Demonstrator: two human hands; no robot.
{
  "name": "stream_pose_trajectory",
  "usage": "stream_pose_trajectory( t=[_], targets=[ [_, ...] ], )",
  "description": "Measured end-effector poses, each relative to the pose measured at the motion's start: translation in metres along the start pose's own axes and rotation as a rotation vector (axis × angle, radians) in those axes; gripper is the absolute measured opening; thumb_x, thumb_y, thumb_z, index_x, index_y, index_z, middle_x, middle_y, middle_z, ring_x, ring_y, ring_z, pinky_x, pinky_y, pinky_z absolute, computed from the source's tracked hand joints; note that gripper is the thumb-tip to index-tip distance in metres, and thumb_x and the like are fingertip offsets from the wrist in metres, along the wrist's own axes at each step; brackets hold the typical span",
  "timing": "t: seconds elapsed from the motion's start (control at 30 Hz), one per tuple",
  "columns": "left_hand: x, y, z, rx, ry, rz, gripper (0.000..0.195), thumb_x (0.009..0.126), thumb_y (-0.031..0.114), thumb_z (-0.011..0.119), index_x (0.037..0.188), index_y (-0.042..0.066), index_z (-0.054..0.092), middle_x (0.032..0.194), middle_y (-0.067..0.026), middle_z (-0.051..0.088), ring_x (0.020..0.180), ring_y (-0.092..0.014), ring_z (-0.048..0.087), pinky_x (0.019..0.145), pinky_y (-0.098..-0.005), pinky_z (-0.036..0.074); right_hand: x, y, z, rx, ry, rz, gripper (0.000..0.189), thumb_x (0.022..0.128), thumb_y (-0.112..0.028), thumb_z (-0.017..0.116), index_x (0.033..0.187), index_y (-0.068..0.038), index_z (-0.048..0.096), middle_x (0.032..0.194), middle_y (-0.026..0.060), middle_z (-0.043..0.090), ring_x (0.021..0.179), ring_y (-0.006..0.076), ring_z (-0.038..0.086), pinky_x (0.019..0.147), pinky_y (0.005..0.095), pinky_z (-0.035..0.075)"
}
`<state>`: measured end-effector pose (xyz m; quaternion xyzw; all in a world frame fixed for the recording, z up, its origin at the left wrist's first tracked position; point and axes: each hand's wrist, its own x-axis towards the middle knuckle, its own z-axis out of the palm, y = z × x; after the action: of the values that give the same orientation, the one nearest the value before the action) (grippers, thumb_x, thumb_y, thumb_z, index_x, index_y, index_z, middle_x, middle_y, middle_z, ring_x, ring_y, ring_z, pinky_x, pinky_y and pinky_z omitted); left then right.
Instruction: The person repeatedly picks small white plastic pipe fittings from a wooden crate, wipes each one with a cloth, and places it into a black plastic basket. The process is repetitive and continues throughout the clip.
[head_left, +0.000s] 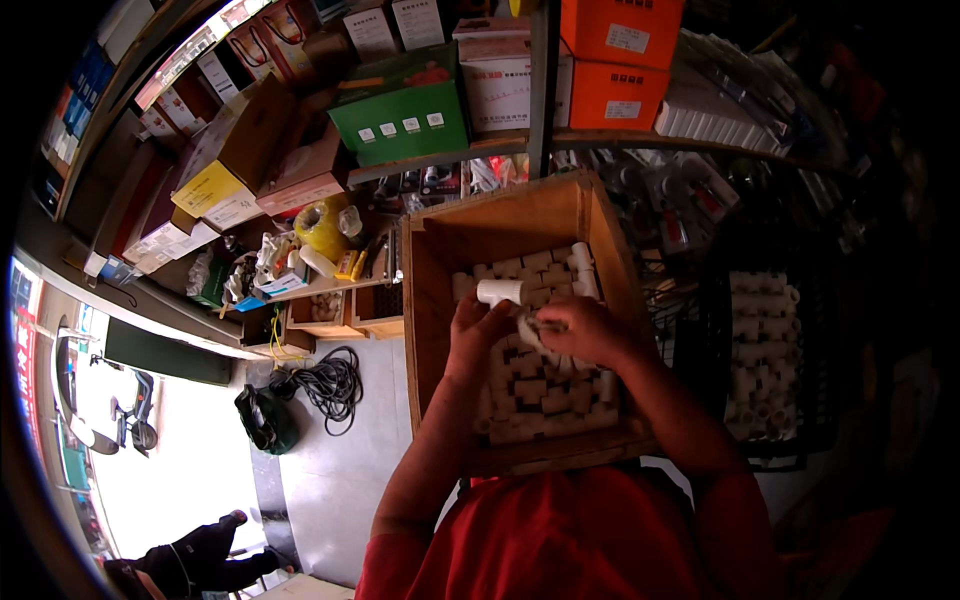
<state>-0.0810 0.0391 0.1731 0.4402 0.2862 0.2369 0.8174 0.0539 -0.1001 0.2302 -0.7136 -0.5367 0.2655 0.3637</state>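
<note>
My left hand (474, 330) holds up a white plastic pipe tee fitting (499, 290) by its lower part. Close beside it, my right hand (581, 328) grips a small pale object (531, 332), perhaps a rag; the fingers hide much of it. Both hands are above a wooden drawer-like box (499, 229). Rows of white plastic pipe fittings (556, 405) fill its bottom, partly covered by my hands and forearms.
At right, a dark plastic crate (817, 420) holds more white fittings (763, 337). Shelves ahead carry a green carton (405, 105) and orange boxes (619, 94). Coiled black cable (330, 386) and a dark green bag (266, 420) lie on the floor. A person (195, 559) is at lower left.
</note>
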Motion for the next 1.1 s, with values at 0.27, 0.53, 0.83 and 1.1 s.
stream_pose_trajectory(
  t=[0.27, 0.53, 0.83, 1.1],
  targets=[
    [0.013, -0.023, -0.004, 0.013, 0.059, -0.158, 0.038, 0.089, 0.009, 0.06, 0.123, 0.005, 0.046, 0.101, -0.0096, 0.058, 0.086, -0.019, 0.06, 0.076, -0.0353, 0.055, -0.007, -0.022, 0.026, -0.451, -0.667, 0.071, 0.022, 0.077, -0.027, 0.062, 0.091, -0.011, 0.069, 0.086, 0.0105, 0.068, 0.081, 0.0274, 0.066, 0.075, 0.0407, 0.052],
    [0.071, -0.05, 0.007, 0.289, 0.058, -0.21, 0.054, 0.084, 0.009, 0.066, 0.133, 0.005, 0.043, 0.104, -0.0095, 0.056, 0.083, -0.02, 0.061, 0.068, -0.0348, 0.056, -0.006, 0.003, 0.031, -0.511, -0.606, 0.025, 0.029, 0.079, -0.032, 0.061, 0.103, -0.019, 0.069, 0.09, 0.0082, 0.068, 0.086, 0.027, 0.066, 0.077, 0.0416, 0.052],
    [0.153, -0.103, -0.003, 0.516, 0.049, -0.205, 0.062, 0.079, 0.01, 0.071, 0.135, 0.005, 0.044, 0.102, -0.0104, 0.059, 0.077, -0.018, 0.062, 0.058, -0.0321, 0.053, -0.003, 0.003, 0.021, -0.444, -0.541, 0.024, 0.023, 0.08, -0.026, 0.062, 0.097, -0.013, 0.069, 0.088, 0.0102, 0.067, 0.084, 0.0269, 0.066, 0.075, 0.0402, 0.053],
    [0.196, -0.143, -0.008, 0.831, -0.067, -0.04, 0.054, 0.078, 0.011, 0.071, 0.129, 0.008, 0.053, 0.104, -0.0103, 0.062, 0.078, -0.019, 0.062, 0.064, -0.0365, 0.052, -0.002, 0.007, 0.017, -0.414, -0.472, 0.012, 0.021, 0.08, -0.023, 0.06, 0.092, -0.008, 0.069, 0.084, 0.0119, 0.067, 0.082, 0.0275, 0.066, 0.073, 0.0402, 0.053]
  ],
)
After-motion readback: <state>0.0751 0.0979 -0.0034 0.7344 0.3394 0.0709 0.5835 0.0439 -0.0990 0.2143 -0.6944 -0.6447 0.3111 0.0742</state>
